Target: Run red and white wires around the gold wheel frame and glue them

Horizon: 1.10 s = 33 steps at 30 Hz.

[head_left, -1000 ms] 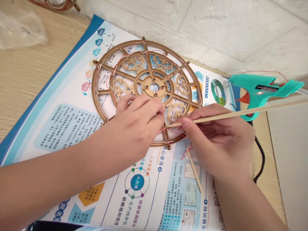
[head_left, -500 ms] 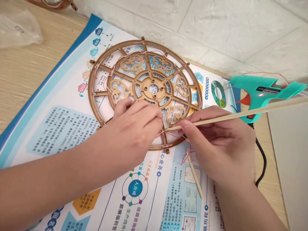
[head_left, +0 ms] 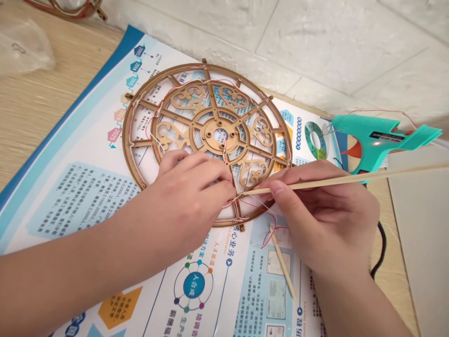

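A round brown fretwork wheel [head_left: 206, 126] with thin red and white wires [head_left: 261, 208] threaded along its spokes lies flat on a printed poster [head_left: 87, 187]. My left hand [head_left: 191, 196] rests on the wheel's near rim, fingers curled and pinched at the wires by a spoke. My right hand [head_left: 322, 215] grips a long thin wooden stick [head_left: 351, 179], its tip touching the wheel right beside my left fingertips. A second, shorter wooden stick [head_left: 283, 266] lies on the poster under my right hand.
A teal hot glue gun [head_left: 379, 138] lies at the right with its light on, and its black cord [head_left: 380, 252] runs down past my right wrist. A white brick wall [head_left: 315, 42] stands behind. Clear plastic [head_left: 21, 47] sits at the far left on the wooden table [head_left: 31, 107].
The view has shifted, so the wheel sits slightly lower and further left. The stick's far end has dropped a little. Both hands stay at the same spoke.
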Tool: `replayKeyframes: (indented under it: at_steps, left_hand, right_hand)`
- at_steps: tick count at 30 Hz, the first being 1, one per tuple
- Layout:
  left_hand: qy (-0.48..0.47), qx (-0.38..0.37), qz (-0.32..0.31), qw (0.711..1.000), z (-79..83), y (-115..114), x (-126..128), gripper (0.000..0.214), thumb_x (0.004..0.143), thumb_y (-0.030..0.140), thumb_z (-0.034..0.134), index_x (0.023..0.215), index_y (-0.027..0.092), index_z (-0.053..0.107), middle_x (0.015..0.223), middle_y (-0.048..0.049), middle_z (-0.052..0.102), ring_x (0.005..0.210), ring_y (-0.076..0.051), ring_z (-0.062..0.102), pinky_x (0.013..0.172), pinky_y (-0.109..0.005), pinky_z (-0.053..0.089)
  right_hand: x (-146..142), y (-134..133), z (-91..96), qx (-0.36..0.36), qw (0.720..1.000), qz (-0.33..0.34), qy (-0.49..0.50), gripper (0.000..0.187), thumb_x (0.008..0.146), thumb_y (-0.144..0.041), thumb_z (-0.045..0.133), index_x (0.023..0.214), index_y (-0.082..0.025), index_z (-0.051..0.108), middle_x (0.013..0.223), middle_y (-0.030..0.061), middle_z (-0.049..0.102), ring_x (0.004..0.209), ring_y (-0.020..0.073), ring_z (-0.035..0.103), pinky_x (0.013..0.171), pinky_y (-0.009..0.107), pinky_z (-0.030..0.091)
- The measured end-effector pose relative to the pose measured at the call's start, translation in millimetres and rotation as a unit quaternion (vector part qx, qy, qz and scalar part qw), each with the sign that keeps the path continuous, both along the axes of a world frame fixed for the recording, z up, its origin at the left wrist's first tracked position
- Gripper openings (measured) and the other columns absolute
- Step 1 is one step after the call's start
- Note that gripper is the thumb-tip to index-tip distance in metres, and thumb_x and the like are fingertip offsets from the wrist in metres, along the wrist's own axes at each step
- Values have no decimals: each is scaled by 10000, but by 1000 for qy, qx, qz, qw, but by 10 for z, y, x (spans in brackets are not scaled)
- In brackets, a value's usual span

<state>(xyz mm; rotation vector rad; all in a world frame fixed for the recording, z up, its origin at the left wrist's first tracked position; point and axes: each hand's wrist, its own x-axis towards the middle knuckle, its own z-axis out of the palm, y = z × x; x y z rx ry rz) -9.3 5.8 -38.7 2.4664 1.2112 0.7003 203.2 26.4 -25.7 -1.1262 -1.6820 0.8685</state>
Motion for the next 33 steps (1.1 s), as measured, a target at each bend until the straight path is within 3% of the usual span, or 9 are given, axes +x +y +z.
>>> replayKeyframes:
  at_steps: [15,33]
  left_hand:
    - [-7,-6,-11,1000,7,6,-6,355,850,-67,510,965,231,665,1030,-19,683,970,-244,584,867,-467,358]
    - [1,-4,-2,1000,17,2,1,289,926,21,481,882,246,658,1022,-7,697,981,-233,600,911,-466,375]
  right_hand:
    - [4,-1,25,22,999,1,-43,190,864,-39,739,822,-222,717,786,-11,688,669,114,659,516,242,532]
    - [-3,-42,3,8,1000,1,-23,188,896,-81,739,875,-266,758,818,22,704,691,184,669,499,355,519]
